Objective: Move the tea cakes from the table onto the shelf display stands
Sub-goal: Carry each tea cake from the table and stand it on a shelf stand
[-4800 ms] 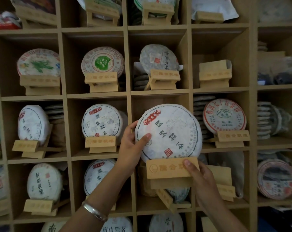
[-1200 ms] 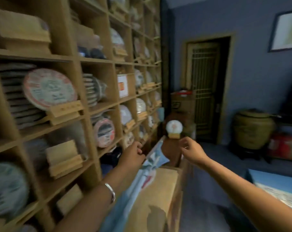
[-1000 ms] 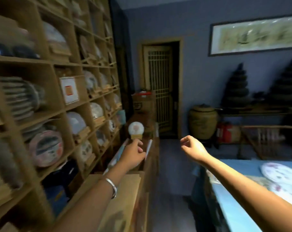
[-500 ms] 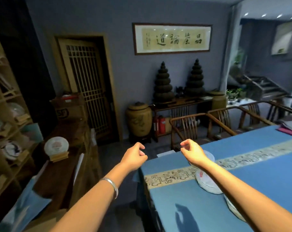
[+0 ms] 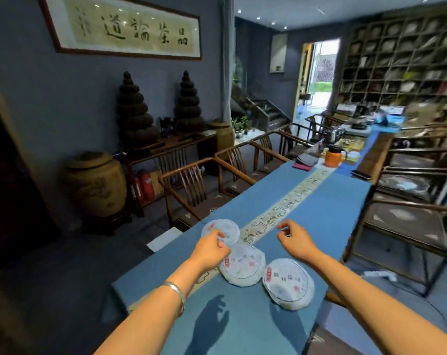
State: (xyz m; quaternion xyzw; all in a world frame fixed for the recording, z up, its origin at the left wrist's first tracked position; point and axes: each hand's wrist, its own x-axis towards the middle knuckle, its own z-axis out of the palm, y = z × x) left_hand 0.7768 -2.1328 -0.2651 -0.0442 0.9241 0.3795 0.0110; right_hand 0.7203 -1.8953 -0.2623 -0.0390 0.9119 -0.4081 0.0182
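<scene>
Tea cakes [image 5: 243, 268], paper-wrapped with red seals too blurred to be read, are laid on the blue counter [image 5: 327, 216]. Nothing is held by the loosely curled left hand [image 5: 210, 250] or right hand [image 5: 294, 239].

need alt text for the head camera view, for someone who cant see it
Two bare hands reach over three paper-wrapped tea cakes lying in a row on a blue-clothed table: the left hand hovers over the far tea cake and middle tea cake, the right hand is empty, and the near tea cake lies untouched. Wooden chairs line the table's sides.
</scene>
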